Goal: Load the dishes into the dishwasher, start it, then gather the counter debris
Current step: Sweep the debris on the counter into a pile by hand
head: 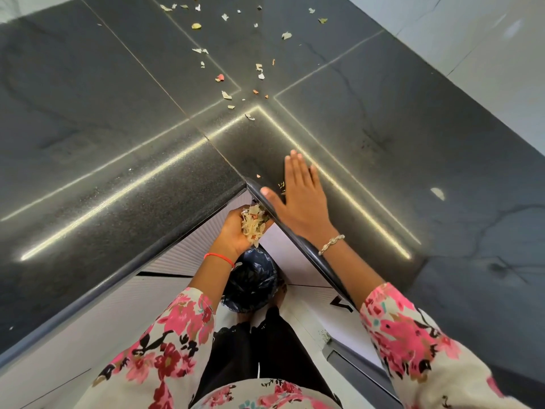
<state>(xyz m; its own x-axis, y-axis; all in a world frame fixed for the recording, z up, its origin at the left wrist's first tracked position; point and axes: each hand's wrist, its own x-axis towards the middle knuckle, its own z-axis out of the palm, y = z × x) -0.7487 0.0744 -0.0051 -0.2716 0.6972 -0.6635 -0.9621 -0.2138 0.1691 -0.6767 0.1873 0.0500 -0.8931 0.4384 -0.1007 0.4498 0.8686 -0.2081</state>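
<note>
Right hand (pixel 298 199) flat on counter (pixel 118 128), left hand (pixel 233 236) cupping scraps (pixel 253 224), perhaps peelings

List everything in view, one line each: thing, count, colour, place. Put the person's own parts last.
countertop: one, black, L-shaped corner filling most of the view
loose scraps: many, pale, orange and green, scattered on the far countertop
lone scrap: one, pale, countertop at right
gathered scraps: one heap, pale, in the left hand
bin: one, black liner, floor below the counter corner
left hand: one, cupped below the counter edge, holds the gathered scraps
right hand: one, flat on the countertop at its edge
</note>
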